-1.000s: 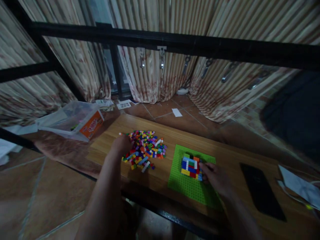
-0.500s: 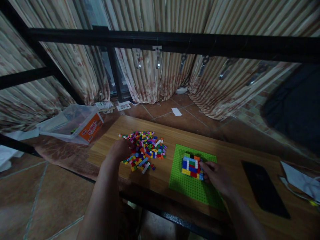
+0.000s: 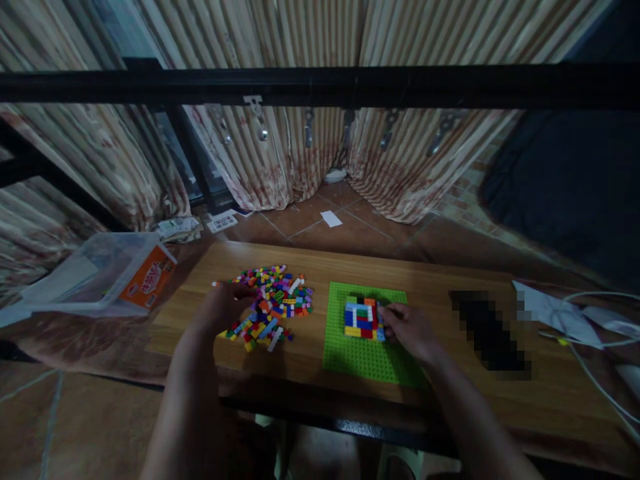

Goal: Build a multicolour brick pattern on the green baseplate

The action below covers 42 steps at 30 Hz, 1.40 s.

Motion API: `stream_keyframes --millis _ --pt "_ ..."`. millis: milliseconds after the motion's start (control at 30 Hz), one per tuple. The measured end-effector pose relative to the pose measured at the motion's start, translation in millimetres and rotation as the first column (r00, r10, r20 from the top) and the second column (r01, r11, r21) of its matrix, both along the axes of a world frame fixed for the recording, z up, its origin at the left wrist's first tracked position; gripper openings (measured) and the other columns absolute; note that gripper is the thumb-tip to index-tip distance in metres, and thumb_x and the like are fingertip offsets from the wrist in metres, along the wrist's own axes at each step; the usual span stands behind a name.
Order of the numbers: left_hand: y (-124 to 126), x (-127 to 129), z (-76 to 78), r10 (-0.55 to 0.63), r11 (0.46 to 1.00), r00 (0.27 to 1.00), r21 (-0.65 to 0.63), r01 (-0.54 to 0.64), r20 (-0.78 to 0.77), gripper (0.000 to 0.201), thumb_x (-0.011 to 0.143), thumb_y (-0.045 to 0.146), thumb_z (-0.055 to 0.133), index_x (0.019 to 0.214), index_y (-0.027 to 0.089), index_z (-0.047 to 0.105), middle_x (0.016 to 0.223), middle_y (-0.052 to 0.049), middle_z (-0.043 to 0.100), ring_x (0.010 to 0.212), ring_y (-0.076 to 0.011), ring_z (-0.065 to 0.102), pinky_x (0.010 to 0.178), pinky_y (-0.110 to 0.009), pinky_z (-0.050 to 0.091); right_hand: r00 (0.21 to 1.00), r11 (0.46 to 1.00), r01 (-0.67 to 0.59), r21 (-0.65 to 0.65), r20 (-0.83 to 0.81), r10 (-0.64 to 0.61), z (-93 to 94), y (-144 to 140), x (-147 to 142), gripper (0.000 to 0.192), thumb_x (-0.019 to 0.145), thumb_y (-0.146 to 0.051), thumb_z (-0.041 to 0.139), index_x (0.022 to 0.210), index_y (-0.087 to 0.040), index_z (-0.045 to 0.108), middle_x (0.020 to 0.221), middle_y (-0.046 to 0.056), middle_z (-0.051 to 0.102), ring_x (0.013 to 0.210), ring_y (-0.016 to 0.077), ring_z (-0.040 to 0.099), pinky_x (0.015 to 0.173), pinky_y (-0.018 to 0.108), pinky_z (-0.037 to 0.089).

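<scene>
A small block of stacked toy bricks, in blue, white, red, yellow and other colours, sits on a green studded baseplate. My right hand is closed at the block's right edge, its thumb and fingers gripping that side. To the left, a heap of loose toy bricks in many colours is spread over the wooden table. My left hand reaches over the heap's left side with bent fingers. Dimness and the hand itself keep me from seeing whether a brick is between its fingertips.
On the floor at left stands a clear plastic box with an orange label. A dark, pixelated flat object lies on the table at right, near white papers and cables. A black bar crosses in front of the curtains.
The view has turned to the right, so everything appears further left. My right hand stays at the brick block, and my left hand stays over the heap's left side.
</scene>
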<state>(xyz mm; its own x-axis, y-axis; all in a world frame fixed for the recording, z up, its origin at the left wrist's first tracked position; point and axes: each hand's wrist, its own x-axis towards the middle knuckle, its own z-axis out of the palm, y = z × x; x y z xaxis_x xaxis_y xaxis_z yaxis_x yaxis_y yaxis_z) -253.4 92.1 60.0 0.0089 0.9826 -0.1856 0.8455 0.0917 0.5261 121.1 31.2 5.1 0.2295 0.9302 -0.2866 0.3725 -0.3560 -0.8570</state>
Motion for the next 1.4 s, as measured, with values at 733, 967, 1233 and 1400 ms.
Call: stream_keyframes --millis 733,967,1233,1400 --pt "-41 198 -26.6 -0.014 0.987 0.662 -0.094 0.127 0.750 0.025 0.075 0.032 0.064 0.093 0.016 0.068 0.082 -0.004 0.072 0.072 -0.0148 0.066 0.064 -0.024 0.051 0.972 0.878 -0.228 0.420 0.144 0.184 20.9 -22 -9 0.024 0.083 -0.032 0.060 0.105 -0.023 0.067 0.093 0.005 0.067 0.084 0.0187 0.062 0.080 0.034 0.049" --pt "-27 183 -31.5 -0.043 0.998 0.861 0.060 0.014 0.507 0.028 0.081 0.028 0.058 0.105 0.015 0.067 0.097 -0.006 0.072 0.081 -0.0157 0.065 0.076 -0.027 0.052 0.996 0.941 -0.094 0.324 0.044 0.084 -14.0 6 21 0.030 0.076 -0.038 0.066 0.101 -0.021 0.070 0.102 0.005 0.069 0.092 0.0202 0.061 0.086 0.037 0.047" --pt "-27 185 -29.8 -0.075 0.993 0.905 -0.053 0.107 0.419 0.032 0.081 0.027 0.059 0.111 0.015 0.064 0.101 -0.008 0.072 0.079 -0.0163 0.067 0.072 -0.026 0.051 0.987 0.948 -0.149 0.283 -0.009 0.158 -21.0 13 21 0.031 0.073 -0.036 0.068 0.101 -0.023 0.071 0.101 0.004 0.070 0.090 0.0193 0.062 0.086 0.037 0.047" --pt "-31 188 -24.4 -0.103 0.990 0.932 -0.053 0.129 0.349 0.032 0.083 0.024 0.057 0.113 0.015 0.064 0.100 -0.008 0.072 0.084 -0.0174 0.067 0.072 -0.026 0.050 0.983 0.946 -0.182 0.267 0.018 0.184 -15.2 14 23 0.029 0.075 -0.035 0.066 0.100 -0.022 0.071 0.098 0.004 0.070 0.089 0.0193 0.063 0.084 0.036 0.047"
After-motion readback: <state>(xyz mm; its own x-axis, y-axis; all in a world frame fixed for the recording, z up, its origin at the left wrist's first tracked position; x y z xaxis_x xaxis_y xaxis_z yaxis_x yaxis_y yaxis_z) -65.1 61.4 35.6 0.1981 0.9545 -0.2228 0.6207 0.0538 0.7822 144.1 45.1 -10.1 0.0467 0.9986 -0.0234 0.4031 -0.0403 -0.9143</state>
